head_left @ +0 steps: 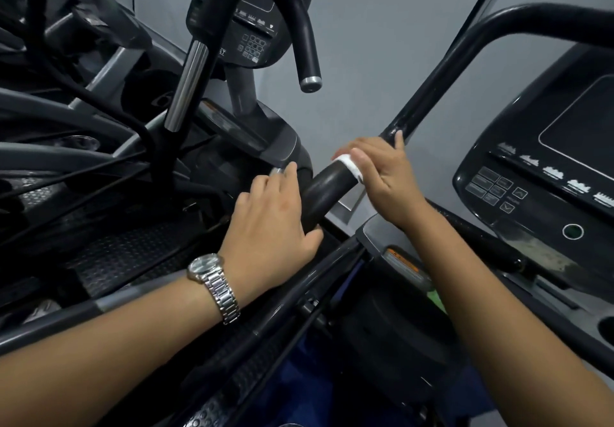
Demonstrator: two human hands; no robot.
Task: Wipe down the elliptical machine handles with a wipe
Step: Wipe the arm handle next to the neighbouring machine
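Note:
A black elliptical handle (pixel 327 189) runs diagonally from the lower centre up to the right. My right hand (pixel 382 177) is wrapped over it, pressing a white wipe (pixel 350 166) against the grip; only an edge of the wipe shows under my thumb. My left hand (pixel 275 224), with a silver watch on its wrist, grips the lower part of the same handle. Higher up the handle bends into a long black bar (pixel 442 84) toward the top right.
The machine's console (pixel 545 181) with buttons and a dark screen sits at the right. A second elliptical stands at the left with a curved black handle (pixel 300 28), a chrome bar (pixel 187 84) and its own console (pixel 255 28). Treaded pedals (pixel 126 254) lie lower left. Behind is a grey wall.

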